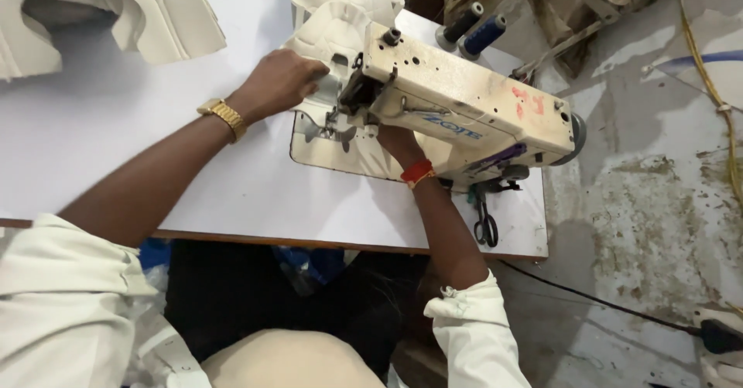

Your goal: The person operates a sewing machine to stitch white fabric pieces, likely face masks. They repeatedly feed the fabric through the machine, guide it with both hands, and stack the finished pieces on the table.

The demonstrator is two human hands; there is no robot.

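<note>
A cream sewing machine point(472, 97) stands on a white table point(232, 194). My left hand point(279, 82), with a gold watch on the wrist, presses on a white moulded fabric piece point(333, 32) beside the needle. My right hand point(396, 139), with a red band on the wrist, reaches under the machine arm near the needle plate point(329, 132); its fingers are partly hidden by the machine.
More white moulded pieces point(155, 8) lie at the table's far left. Two thread spools point(472, 28) stand behind the machine. Black scissors point(485, 221) lie near the table's right edge. Stained concrete floor and cables lie to the right.
</note>
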